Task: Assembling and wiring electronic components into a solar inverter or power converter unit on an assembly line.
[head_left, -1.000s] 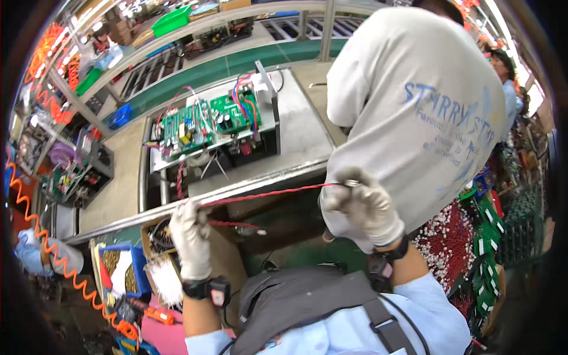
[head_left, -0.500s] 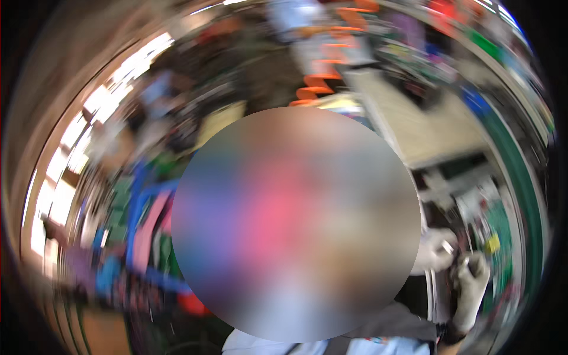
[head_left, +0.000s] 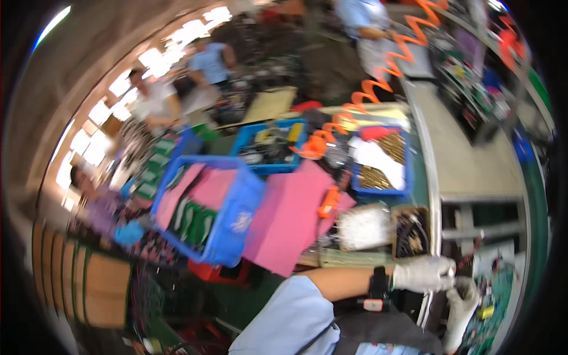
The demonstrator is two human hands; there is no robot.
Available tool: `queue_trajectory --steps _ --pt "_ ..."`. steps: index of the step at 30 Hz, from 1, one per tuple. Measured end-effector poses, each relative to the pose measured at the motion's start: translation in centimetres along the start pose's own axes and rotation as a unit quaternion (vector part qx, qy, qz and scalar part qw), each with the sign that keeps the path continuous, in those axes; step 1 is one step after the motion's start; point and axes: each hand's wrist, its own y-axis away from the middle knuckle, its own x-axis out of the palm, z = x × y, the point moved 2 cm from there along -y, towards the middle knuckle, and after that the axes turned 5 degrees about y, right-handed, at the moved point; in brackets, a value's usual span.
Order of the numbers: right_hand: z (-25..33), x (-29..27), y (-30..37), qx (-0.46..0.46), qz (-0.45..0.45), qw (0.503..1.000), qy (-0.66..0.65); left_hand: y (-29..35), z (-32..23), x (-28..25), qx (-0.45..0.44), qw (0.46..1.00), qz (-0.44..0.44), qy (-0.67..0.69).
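My left hand (head_left: 421, 274), in a white glove with a dark watch at the wrist, reaches right across the bench edge. Its fingers are curled together close to the fingertips of my right hand (head_left: 462, 303), also in a white glove and bent closed. Whatever lies between the fingertips is too small and blurred to name. Just right of both hands is a green circuit board (head_left: 503, 290) carrying small parts, among them a yellow block-shaped component (head_left: 486, 312).
Left of my hands are a box of dark parts (head_left: 410, 232), a white pad (head_left: 363, 228), a blue tray of brass-coloured pieces (head_left: 356, 177), an orange-handled tool (head_left: 328, 202), pink sheets (head_left: 281, 213) and a blue crate (head_left: 242, 204). An orange coiled hose (head_left: 390, 62) hangs ahead. Other people stand farther off.
The view has swung, so the bench items sit differently, and the large blurred disc over the middle is gone. My gloved hands stay close together beside the circuit board.
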Motion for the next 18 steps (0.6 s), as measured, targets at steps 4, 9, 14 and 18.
queue_trajectory --steps 4,9,14,18 --pt "2.4 -1.0 -0.5 -0.024 -0.024 0.993 0.112 -2.6 0.7 0.1 -0.258 0.878 0.137 0.38" --pt "3.4 -2.4 3.9 0.058 -0.096 0.988 0.103 -4.9 1.3 2.0 -0.361 0.813 0.295 0.348" --pt "4.3 -12.6 12.4 0.133 -0.417 0.853 0.285 -6.1 0.7 4.8 -0.334 0.83 0.253 0.368" --pt "2.2 -15.7 10.2 0.198 -0.271 0.828 0.448 -6.7 -0.2 4.4 -0.299 0.843 0.24 0.377"
